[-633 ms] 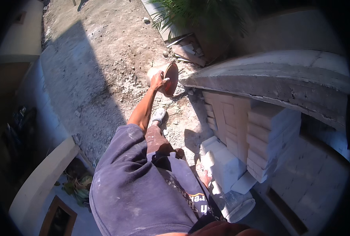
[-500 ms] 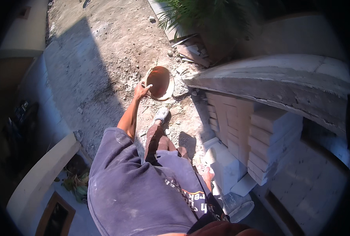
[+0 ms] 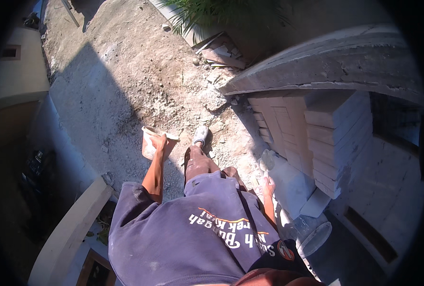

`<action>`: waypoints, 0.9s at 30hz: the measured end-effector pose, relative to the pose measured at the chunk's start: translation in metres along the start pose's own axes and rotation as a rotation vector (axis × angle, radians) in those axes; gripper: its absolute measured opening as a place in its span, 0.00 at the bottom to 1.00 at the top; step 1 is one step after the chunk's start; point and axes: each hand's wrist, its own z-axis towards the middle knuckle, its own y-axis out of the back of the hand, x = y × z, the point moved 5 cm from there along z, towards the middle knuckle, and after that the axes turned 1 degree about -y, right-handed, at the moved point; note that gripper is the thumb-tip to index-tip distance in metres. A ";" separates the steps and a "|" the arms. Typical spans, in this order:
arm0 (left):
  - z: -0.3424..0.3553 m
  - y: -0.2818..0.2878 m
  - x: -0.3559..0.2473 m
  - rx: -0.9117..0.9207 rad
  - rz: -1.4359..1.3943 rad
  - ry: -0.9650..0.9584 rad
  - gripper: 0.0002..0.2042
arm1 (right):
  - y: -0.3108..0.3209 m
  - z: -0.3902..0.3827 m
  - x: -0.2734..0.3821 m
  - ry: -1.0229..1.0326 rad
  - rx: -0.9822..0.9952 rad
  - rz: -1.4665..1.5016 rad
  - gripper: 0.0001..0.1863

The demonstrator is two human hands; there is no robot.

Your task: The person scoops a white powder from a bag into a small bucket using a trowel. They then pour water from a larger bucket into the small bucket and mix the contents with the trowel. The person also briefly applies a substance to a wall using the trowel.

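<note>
Ahead and left of my body, my left hand (image 3: 159,142) grips the rim of an orange-brown bucket (image 3: 148,149). The bucket is smeared with pale mortar, and its inside is mostly hidden from here. Down at my right side, my right hand (image 3: 268,185) is closed on a trowel (image 3: 266,161). The trowel's grey, coated blade points forward, close to a stack of pale blocks.
Stacked pale blocks (image 3: 324,138) stand to my right, below a rough concrete ledge (image 3: 326,66). A grey bucket (image 3: 316,238) sits beside my right hip. Rubble and broken tiles (image 3: 224,55) lie ahead on uneven ground (image 3: 126,71). A curved low wall (image 3: 69,233) is at my left.
My left hand has drawn the bucket back toward me and to the left, turning its opening away from view. My right hand has come further forward with the trowel.
</note>
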 end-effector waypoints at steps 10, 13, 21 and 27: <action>-0.265 -0.110 -0.113 0.812 -0.167 -0.535 0.19 | 0.031 0.032 -0.179 -0.200 -0.207 0.336 0.24; -0.371 -0.137 -0.121 1.023 -0.137 -0.631 0.22 | 0.051 0.026 -0.275 0.477 -0.536 -0.696 0.26; -0.557 -0.122 -0.108 1.380 0.081 -0.757 0.22 | 0.019 -0.044 -0.323 -0.272 -0.348 0.552 0.25; -0.718 -0.159 -0.041 1.660 0.222 -0.769 0.27 | 0.089 -0.100 -0.364 -0.289 -0.483 0.702 0.25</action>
